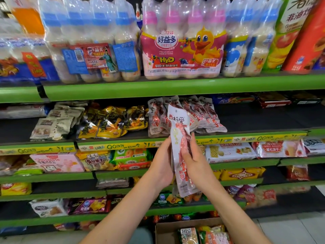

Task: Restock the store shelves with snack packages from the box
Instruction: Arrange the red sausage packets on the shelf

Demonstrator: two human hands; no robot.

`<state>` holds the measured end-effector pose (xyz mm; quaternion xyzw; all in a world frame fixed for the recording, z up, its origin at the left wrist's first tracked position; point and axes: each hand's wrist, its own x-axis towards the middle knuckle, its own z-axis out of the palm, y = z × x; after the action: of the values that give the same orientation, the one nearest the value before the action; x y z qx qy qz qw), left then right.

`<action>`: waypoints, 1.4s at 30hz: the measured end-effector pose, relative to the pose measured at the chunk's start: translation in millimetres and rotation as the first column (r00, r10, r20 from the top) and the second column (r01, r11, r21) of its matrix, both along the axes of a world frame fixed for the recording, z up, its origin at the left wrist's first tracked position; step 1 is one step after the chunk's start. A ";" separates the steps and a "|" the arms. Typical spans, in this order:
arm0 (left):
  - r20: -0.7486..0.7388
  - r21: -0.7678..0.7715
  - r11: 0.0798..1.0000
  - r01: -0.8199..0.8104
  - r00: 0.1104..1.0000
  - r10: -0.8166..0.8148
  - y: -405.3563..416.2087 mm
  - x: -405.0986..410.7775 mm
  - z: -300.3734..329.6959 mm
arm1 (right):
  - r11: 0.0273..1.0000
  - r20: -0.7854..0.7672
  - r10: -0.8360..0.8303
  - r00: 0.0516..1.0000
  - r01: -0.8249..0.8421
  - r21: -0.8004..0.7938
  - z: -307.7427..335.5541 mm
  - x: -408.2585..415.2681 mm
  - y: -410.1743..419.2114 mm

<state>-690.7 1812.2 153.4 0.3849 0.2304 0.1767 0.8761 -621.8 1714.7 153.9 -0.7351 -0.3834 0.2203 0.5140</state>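
A long white and red snack package (179, 131) stands upright between both of my hands, in front of the second shelf. My left hand (162, 166) grips its left edge, and my right hand (195, 162) wraps over its front lower half. Its top reaches a row of matching white and red packages (202, 113) lying on the black shelf surface. The cardboard box (168, 229) sits on the floor at the bottom, with several green and orange snack packs (207, 235) inside.
Green-edged shelves (158, 87) fill the view. Shrink-wrapped drink bottle packs (182, 41) stand on the top shelf. Yellow and beige snack bags (109, 124) lie left of the matching packages. Bare black shelf (263, 118) lies to their right. Biscuit packs (230, 152) fill lower shelves.
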 end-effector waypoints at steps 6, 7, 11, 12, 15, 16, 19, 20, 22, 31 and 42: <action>0.057 -0.012 1.000 0.002 0.998 -0.002 -4.1 -1.7 10.4 | 0.980 0.284 -0.175 0.943 0.138 0.146 3.0 0.1 -2.3; 0.035 0.015 1.000 -0.025 0.999 0.025 -3.6 0.0 11.0 | 0.986 0.293 -0.153 0.944 0.125 0.113 4.0 -0.9 -1.1; -0.024 0.162 0.984 -0.071 0.997 0.075 -0.1 -1.7 10.1 | 0.998 0.356 -0.051 0.933 0.058 -0.011 5.8 -1.6 -3.0; -0.024 0.175 0.981 -0.083 0.996 0.088 0.0 -3.1 10.9 | 0.999 0.358 -0.018 0.933 0.030 -0.028 5.8 -1.0 -3.8; 0.021 0.186 0.979 -0.088 0.996 0.085 4.0 -9.1 11.6 | 0.998 0.190 0.054 0.980 -0.049 -0.031 3.7 5.1 -8.3; 0.036 0.183 0.980 -0.076 0.997 0.070 7.0 -12.8 11.2 | 0.999 0.045 0.047 0.998 -0.047 0.001 5.2 8.2 -11.2; 0.053 0.125 0.990 -0.058 0.997 0.052 17.3 -26.2 9.7 | 0.994 -0.373 -0.016 0.928 0.055 0.096 8.2 22.1 -19.6; 0.072 0.091 0.994 -0.059 0.996 0.052 19.8 -29.7 9.3 | 0.992 -0.419 -0.022 0.908 0.072 0.103 7.3 26.4 -21.7; 0.114 0.043 0.997 -0.062 0.992 0.057 21.8 -33.4 9.4 | 0.989 -0.498 -0.023 0.867 0.094 0.118 2.8 31.6 -24.3; 0.161 0.008 0.998 -0.059 0.985 0.057 22.9 -35.1 9.6 | 0.946 -0.705 0.123 0.698 0.131 0.295 -3.9 33.4 -24.3; 0.145 -0.010 0.998 -0.063 0.987 0.064 26.2 -33.9 12.4 | 0.936 -0.779 0.172 0.602 0.146 0.320 -4.7 36.1 -24.3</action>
<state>-724.6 1838.5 165.8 0.3612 0.1785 0.2317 0.8854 -585.7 1690.4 149.1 -0.4520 -0.1519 0.4564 0.7512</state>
